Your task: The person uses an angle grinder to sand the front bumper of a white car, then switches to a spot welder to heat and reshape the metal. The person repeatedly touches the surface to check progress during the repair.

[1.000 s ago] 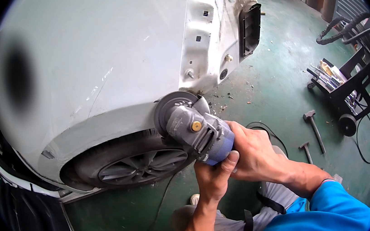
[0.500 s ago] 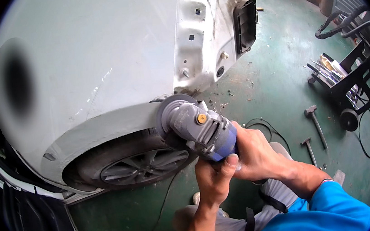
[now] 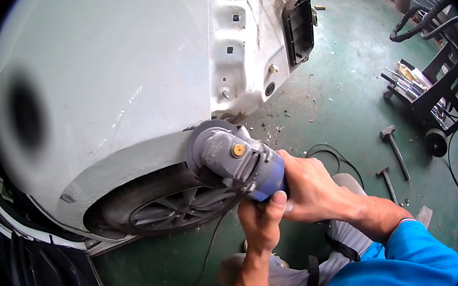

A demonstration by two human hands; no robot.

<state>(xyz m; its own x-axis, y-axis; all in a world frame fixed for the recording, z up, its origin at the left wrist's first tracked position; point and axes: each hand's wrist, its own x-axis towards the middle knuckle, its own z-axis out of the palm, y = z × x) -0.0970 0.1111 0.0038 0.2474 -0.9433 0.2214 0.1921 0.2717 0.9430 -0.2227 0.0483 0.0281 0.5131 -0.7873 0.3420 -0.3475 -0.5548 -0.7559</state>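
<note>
Both of my hands hold an angle grinder (image 3: pixel 242 161) with a grey head and a blue body. My right hand (image 3: pixel 316 187) wraps round the body from the right. My left hand (image 3: pixel 261 218) grips it from below, its thumb pressed up against the casing; its other fingers are partly hidden. The grinder's disc edge lies at the rear end of the wheel arch on a white car's rear fender (image 3: pixel 137 80); whether it touches the metal I cannot tell. Below the arch is the wheel (image 3: pixel 183 207) with grey spokes.
Two hammers (image 3: pixel 395 152) lie on the green floor (image 3: pixel 347 90) at my right. Beyond them stands a black wheeled cart (image 3: pixel 449 89) with tools in it. Cables (image 3: pixel 202 259) run over the floor. An open car door (image 3: pixel 53 281) is at lower left. Small debris lies behind the car.
The grinder and both hands have shifted slightly left in the picture, and the whole view has moved a little too. My grip is the same.
</note>
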